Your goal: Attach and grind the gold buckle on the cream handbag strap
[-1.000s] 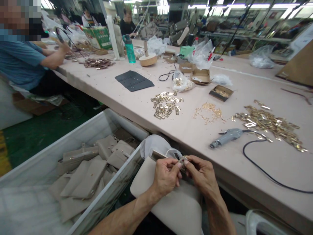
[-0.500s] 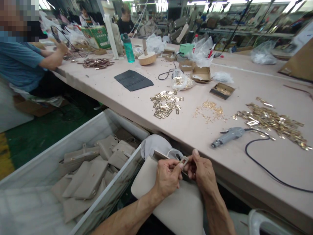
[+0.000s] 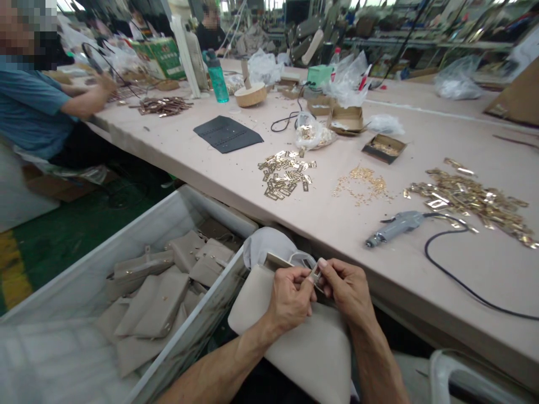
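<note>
A beige bag lies across my lap, its upper edge near the table. Over it, my left hand pinches a small metal frame piece between thumb and fingers. My right hand closes on the other side of the same piece, its thumb on top. The bag's edge under my fingers is partly hidden by them. Behind my hands is a white, soft wrapping.
Beige bags fill part of a white bin at left. On the table are a grey electric screwdriver with cable, piles of gold metal plates, small gold parts and a black sheet. A person sits at far left.
My right thumb has come down and left onto the metal piece, and the right fingers are nearer my left hand. The view has shifted slightly.
</note>
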`<state>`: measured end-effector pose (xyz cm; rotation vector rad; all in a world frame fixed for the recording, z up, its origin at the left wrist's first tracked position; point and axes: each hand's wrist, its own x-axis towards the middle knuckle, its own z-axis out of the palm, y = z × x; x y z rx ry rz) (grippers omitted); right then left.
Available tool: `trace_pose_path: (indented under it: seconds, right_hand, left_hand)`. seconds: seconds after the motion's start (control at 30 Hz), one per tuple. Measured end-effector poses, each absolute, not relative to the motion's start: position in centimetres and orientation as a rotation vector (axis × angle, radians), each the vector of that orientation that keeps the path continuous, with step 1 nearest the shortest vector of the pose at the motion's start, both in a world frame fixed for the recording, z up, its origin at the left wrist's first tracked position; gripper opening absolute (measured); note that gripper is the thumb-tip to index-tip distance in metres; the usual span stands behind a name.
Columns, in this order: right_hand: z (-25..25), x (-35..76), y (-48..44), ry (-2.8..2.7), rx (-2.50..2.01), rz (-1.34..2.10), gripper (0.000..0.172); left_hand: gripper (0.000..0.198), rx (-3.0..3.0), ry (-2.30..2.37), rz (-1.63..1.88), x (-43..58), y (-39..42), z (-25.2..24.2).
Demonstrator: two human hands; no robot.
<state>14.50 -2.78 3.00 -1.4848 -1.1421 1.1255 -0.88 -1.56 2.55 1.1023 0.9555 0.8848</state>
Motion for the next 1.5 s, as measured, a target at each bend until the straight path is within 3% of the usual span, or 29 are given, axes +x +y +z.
trace_pose_path:
  seconds: [0.8, 1.0, 1.1, 1.3, 1.5]
  right_hand:
    - [2.9, 14.5, -3.1, -1.158, -1.494, 1.066, 0.053]
    - [2.5, 15.3, -3.3, -1.231, -1.345, 1.223, 0.026]
    - [2.3, 15.5, -3.4, -1.21, -1.346, 1.241, 0.023]
    - [2.1, 14.9, -3.4, -1.094, -1.444, 1.218, 0.031]
    - [2.1, 14.7, -3.1, -0.993, -1.517, 1.149, 0.059]
  left_hand:
    - [0.03, 1.145, 0.926, 0.909, -0.6, -1.7, 2.0]
    - [0.028, 1.073, 0.955, 0.949, -0.2, -1.8, 1.8]
    - [0.026, 1.069, 0.925, 0.92, -0.3, -1.7, 1.7]
    - [0.031, 1.052, 0.893, 0.86, -0.4, -1.4, 1.6]
    - [0.031, 1.052, 0.911, 0.847, 0.3, -1.7, 1.8]
